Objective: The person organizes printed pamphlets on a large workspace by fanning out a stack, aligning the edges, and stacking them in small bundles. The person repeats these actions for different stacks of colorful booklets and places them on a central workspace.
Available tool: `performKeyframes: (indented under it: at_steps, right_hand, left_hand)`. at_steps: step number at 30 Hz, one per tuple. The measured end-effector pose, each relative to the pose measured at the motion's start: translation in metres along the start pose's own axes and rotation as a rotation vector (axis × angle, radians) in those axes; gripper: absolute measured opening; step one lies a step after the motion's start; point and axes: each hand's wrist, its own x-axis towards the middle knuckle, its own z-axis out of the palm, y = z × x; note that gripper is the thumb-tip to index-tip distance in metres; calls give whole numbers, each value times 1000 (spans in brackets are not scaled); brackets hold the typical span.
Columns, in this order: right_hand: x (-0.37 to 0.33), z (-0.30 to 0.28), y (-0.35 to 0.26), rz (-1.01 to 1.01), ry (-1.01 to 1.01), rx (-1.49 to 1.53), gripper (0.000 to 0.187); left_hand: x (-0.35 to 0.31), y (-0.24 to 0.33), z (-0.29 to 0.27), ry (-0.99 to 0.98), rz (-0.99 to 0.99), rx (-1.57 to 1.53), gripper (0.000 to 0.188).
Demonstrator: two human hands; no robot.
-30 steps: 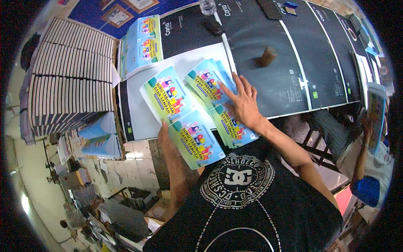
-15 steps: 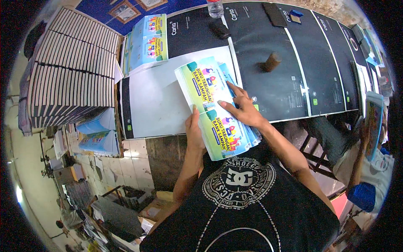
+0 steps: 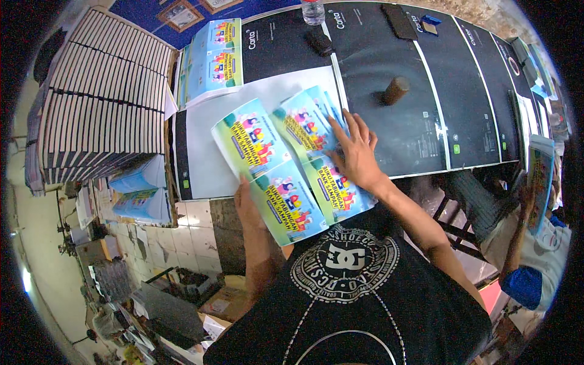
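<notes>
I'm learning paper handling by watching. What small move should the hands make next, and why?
The left hand should perhaps carry its blue-and-green illustrated paper sheet rightward over the fanned stack of matching paper sheets, since that sheet is held left of the stack, whose edges look uneven near the right hand.

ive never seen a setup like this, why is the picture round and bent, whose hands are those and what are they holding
There is no machine here: these are a person's own bare hands. A wide fisheye camera worn on the head looks down, so straight edges curve.

The left hand holds a colourful printed sheet by its edge. The right hand rests, fingers spread, on a pile of similar sheets.

On the dark-covered table are a white sheet, a brown cylinder and a clear bottle. Tall stacks of what look like books stand at left.
</notes>
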Motion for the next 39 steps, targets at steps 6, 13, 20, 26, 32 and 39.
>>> performKeyframes:
  at_steps: [6,13,20,26,32,39]
  right_hand:
    - [-3,9,5,-228,26,-342,50]
    - [6,11,16,30,-144,366,54]
    - [6,11,12,52,-98,539,72]
    - [6,7,7,32,-105,557,68]
    - [8,3,11,9,-125,573,67]
    - [2,6,7,-69,95,-100,50]
  left_hand:
    - [-10,11,8,-15,73,-39,49]
    - [12,-40,52,-211,-49,63,57]
    - [6,-42,79,-332,-93,-33,54]
    - [19,-58,66,-327,-167,-207,50]
    - [6,-36,64,-181,12,170,52]
    - [-3,0,11,-77,-37,-128,47]
